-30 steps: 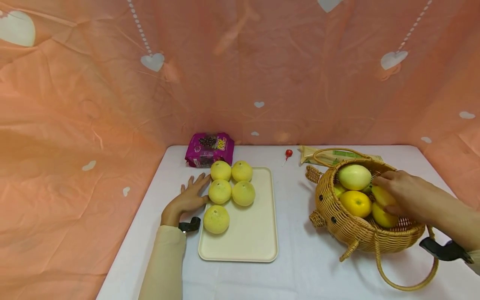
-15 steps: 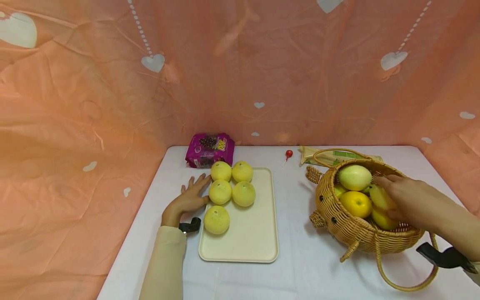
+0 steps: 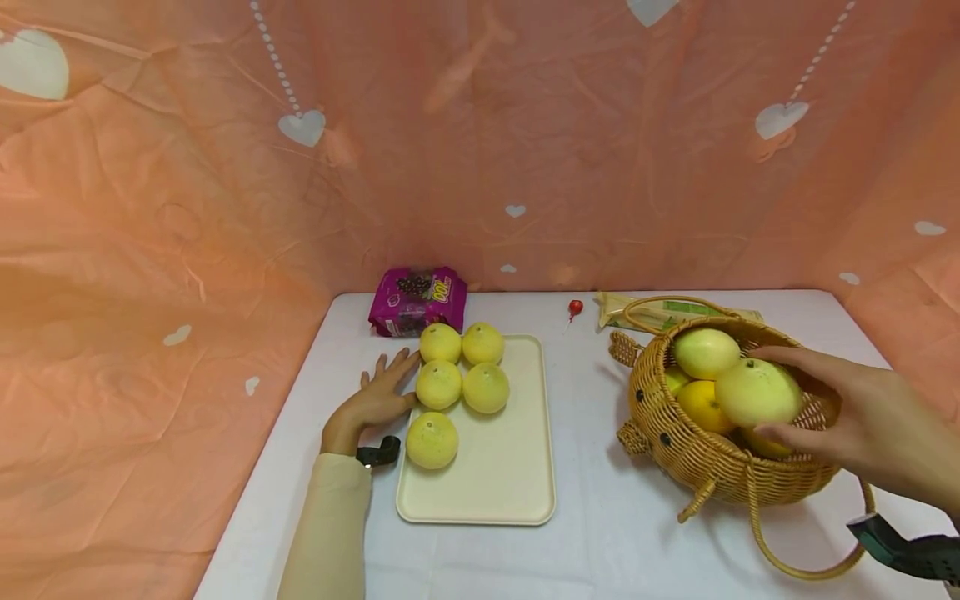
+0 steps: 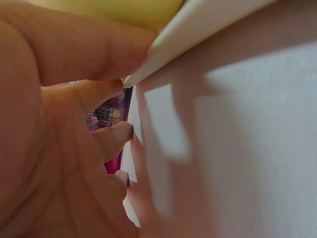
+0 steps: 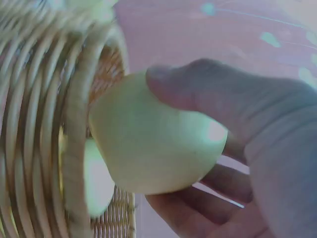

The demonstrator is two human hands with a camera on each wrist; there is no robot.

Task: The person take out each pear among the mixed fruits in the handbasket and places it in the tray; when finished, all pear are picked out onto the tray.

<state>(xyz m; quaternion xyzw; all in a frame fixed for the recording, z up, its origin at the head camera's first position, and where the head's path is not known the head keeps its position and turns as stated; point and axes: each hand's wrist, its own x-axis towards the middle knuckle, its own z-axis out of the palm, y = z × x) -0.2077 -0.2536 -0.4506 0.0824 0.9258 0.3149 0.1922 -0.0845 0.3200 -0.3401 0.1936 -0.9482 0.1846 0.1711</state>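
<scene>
Right hand (image 3: 862, 408): at the right of the head view, thumb and fingers are grasping a pale yellow-green fruit (image 3: 759, 392). The fruit is sitting at the mouth of the wicker basket (image 3: 693, 450), lower right of the frame; whether it is touching the pieces beneath, cannot tell. In the right wrist view the thumb is pressing on its upper side and fingers are supporting it from below.

Basket contents: a pale oval fruit (image 3: 707, 353) is lying toward the far side, and a deeper yellow fruit (image 3: 701, 404) is showing partly behind the held one.

Left hand (image 3: 375, 400): left of centre, fingers spreading, grasping nothing; the thumb is touching the rim of the cream tray (image 3: 510, 483). Five yellow round fruits (image 3: 486, 388) are resting on the tray, mostly along its left side.

Writing: a purple packet (image 3: 417, 300), above the tray, is bearing a dark grape picture and yellow numerals, upside down, apparently reading "100"; its smaller print is too small to make out. A pale packet (image 3: 667, 315), upper right of the table, is showing a green label, illegible. A red lollipop (image 3: 575, 307) is lying to its left.
</scene>
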